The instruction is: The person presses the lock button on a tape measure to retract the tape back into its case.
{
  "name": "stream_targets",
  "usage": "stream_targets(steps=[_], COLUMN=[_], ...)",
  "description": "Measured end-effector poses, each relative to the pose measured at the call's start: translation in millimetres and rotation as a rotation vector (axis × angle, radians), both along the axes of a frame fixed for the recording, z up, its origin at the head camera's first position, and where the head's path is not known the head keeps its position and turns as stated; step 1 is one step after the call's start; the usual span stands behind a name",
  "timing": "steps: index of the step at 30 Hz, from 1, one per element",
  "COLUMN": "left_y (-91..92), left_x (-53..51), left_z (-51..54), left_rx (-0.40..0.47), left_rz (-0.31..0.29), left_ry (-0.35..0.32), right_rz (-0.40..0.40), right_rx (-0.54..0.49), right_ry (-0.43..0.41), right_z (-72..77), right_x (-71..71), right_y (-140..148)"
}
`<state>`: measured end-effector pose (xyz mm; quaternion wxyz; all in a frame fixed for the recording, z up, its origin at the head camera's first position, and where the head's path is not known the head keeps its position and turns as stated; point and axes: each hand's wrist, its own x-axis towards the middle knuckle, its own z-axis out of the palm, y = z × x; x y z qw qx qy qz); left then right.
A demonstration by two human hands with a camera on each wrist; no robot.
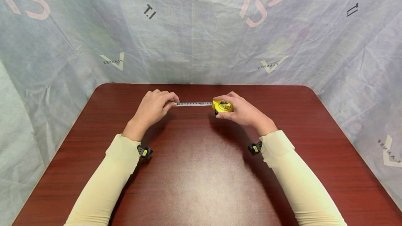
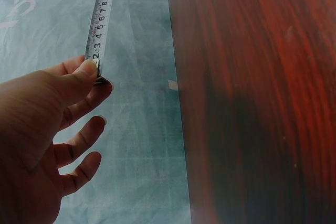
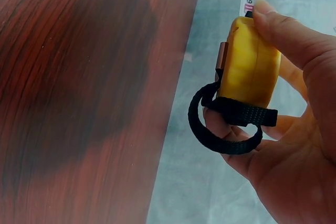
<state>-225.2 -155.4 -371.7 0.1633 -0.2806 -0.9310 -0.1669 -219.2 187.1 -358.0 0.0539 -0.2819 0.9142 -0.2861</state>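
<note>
A yellow tape measure (image 1: pixel 223 106) is held in my right hand (image 1: pixel 243 111), thumb on one side and fingers on the other. Its white numbered blade (image 1: pixel 193 104) stretches leftward to my left hand (image 1: pixel 154 106). Between thumb and index finger the left hand pinches the blade's end, near the metal hook (image 2: pixel 101 81) in the left wrist view. The other left fingers are spread and loosely bent. In the right wrist view a black strap loop (image 3: pixel 197 114) hangs from the yellow case (image 3: pixel 251 64). Both hands are above the table's far part, the blade between them straight.
A dark red wood-grain table (image 1: pixel 194 156) lies under both arms, with its far edge just beyond the hands. Behind it hangs a pale printed cloth (image 1: pixel 188 37), which also runs along both sides. Each wrist wears a black strap; the left one (image 1: pixel 145 152) shows a yellow-green mark.
</note>
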Motion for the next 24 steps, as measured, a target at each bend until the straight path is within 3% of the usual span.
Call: stream_targets(steps=[24], left_y=[6.5], left_x=[-0.6], left_z=[0.7], left_rx=[0.009], left_rz=[-0.015], left_ry=[0.007], right_rz=[0.014], right_rx=[0.009], right_ry=[0.028], right_z=[-1.0], right_x=[0.2], right_y=[-4.3])
